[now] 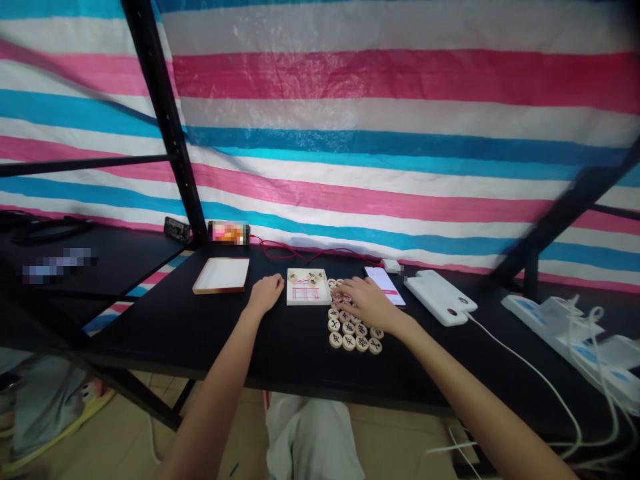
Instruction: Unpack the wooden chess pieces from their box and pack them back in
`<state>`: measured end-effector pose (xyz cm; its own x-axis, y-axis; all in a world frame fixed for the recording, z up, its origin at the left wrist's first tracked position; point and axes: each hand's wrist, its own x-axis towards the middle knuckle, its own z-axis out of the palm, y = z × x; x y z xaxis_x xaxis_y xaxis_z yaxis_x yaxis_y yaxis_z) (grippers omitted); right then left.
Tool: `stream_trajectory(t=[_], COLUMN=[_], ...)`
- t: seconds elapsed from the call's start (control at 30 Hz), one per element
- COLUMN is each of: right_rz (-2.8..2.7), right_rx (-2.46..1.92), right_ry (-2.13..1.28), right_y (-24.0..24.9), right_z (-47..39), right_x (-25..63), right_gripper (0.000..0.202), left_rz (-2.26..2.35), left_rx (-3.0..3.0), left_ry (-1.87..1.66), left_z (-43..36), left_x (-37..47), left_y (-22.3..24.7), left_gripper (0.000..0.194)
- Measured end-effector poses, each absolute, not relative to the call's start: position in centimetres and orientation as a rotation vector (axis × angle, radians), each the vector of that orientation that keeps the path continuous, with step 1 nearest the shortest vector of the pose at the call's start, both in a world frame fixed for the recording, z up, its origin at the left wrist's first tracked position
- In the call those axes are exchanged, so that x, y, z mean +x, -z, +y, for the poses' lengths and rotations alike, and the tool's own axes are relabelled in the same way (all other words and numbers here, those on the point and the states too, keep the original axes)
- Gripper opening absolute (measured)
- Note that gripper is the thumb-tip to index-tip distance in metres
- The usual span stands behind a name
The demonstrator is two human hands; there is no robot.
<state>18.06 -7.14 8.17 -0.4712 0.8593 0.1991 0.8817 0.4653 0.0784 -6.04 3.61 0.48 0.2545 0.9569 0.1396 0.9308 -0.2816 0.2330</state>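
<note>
My left hand (267, 293) rests on the black tabletop, its fingers curled into a loose fist, with nothing visible in it. Just right of it lies a shallow white box (292, 301) with pink line markings inside and several round Chinese chess pieces (313, 281) near its far side. More Chinese chess pieces (349, 343) lie in rows to the right of the box, marked with dark characters. Over the far rows reaches my right hand (369, 304), palm down and fingers apart, covering some pieces. Whether its fingertips touch a piece is hard to tell.
An empty box lid (223, 275) lies at the left. A phone (229, 233) leans at the back. Another phone (385, 287), a white power bank (440, 297) and a power strip (575, 340) with cables stand at the right. Black metal posts (165, 120) frame the table.
</note>
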Motion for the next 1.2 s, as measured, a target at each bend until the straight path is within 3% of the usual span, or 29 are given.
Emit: stream_trajectory(t=[0.2,0.5,0.9,1.2], right_rz=[-2.469,-2.444,-2.574,-2.631], right_rx=[-1.679,-1.786,-1.468,-1.450], right_ry=[0.430,0.375,-0.086,0.024], right_y=[-5.8,-4.4,-7.9,-6.6], right_z=[0.3,1.2,-12.1,-14.5], right_x=[13.2,12.7,16.4,15.9], right_gripper=[0.028,0.020,0.019,0.018], left_rz=[1.830,1.818,1.792,1.805], left_rx=[2.410,2.390,2.406,2.408], left_ry=[-0.393,-0.388,-0.412,-0.414], left_z=[3.6,3.9,3.9,3.5], left_x=[-6.0,-5.9,-6.1,-6.2], left_y=[-0.3,-0.2,-0.3,-0.2], left_gripper=[0.032,0.032,0.033,0.033])
